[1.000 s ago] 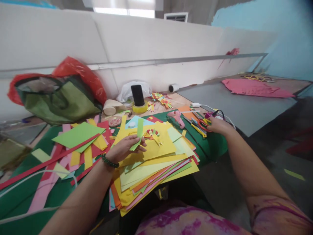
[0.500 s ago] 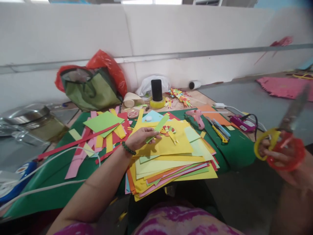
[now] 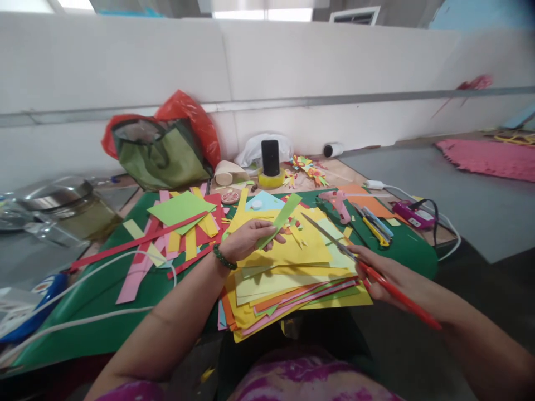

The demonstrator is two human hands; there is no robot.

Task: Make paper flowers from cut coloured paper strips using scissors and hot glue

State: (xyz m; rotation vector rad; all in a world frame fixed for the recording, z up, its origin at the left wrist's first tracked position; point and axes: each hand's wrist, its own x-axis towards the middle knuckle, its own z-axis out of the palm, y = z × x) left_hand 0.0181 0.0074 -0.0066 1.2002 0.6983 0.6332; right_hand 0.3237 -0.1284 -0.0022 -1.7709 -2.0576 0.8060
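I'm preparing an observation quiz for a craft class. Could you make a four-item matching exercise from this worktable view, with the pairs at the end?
Things
1. Scissors
2. Light-green paper strip
3. Smartphone
4. Glue gun

Places, colours or states
A. Standing upright at the yellow tape roll
B. Pink
C. Held in the left hand
D. Held in the right hand

Right pairs: 1-D; 2-C; 3-A; 4-B
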